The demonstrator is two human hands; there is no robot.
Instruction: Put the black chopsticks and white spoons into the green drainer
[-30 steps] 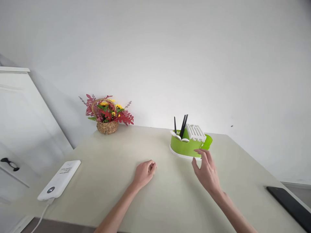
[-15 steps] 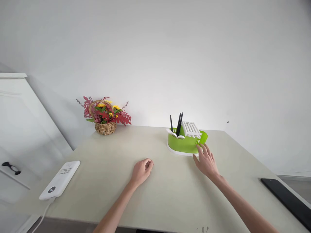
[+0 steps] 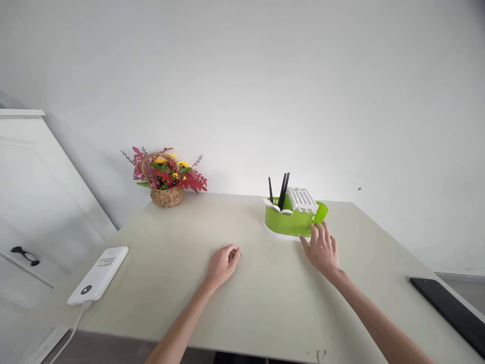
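Note:
A green utensil holder [image 3: 287,224] with a white base stands toward the back right of the table. Black chopsticks [image 3: 283,192] and white spoons [image 3: 287,212] sit in its left part, and a white slotted rack [image 3: 302,199] tops the right part. My right hand [image 3: 321,246] is at the holder's front right corner, fingers apart and bent, thumb by the base. Whether the fingertips press on the holder I cannot tell. Curled into a loose fist, my left hand [image 3: 223,264] rests on the table left of centre, with nothing visible in it.
At the back left stands a wicker basket of flowers [image 3: 167,196]. A white power bank [image 3: 99,275] with a cable lies near the left edge of the table [image 3: 261,308], and a black phone-like slab [image 3: 450,311] at the right. A white cabinet [image 3: 49,202] borders the left side.
The view has shifted slightly, so the objects appear a little further right and higher. My right hand sits slightly further left against the holder. My left hand keeps its closed shape.

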